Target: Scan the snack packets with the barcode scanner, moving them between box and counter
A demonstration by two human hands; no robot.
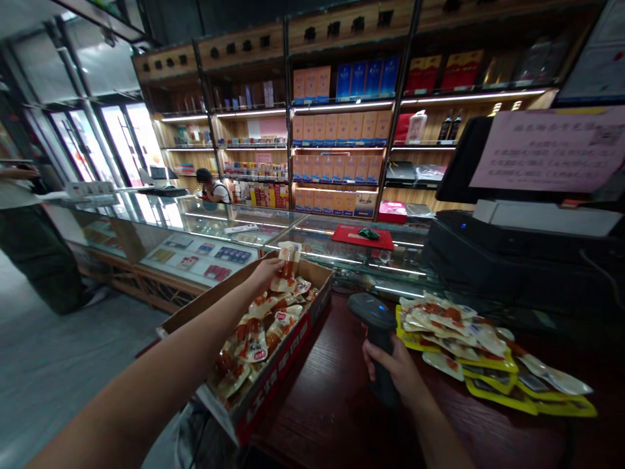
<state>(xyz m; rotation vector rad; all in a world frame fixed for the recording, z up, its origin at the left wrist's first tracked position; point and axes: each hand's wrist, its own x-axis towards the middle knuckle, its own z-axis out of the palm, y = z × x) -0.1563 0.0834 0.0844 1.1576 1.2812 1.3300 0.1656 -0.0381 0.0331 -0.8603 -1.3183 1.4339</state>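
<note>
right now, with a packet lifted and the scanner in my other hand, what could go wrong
1. The left hand pinches the packet by one end over the box; it could slip and drop back among the others.
2. The box sits at the left edge of the counter, and its near corner seems to overhang; a nudge might tip it.
3. The loose pile right of the scanner spreads toward the near edge; the right hand could sweep packets off.

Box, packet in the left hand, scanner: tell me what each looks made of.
Box: cardboard, it seems; matte brown flaps, red printed side. Packet in the left hand: probably plastic film, glossy and partly clear, with reddish contents showing through. Scanner in the right hand: likely hard plastic, dark with a dull sheen.
</note>
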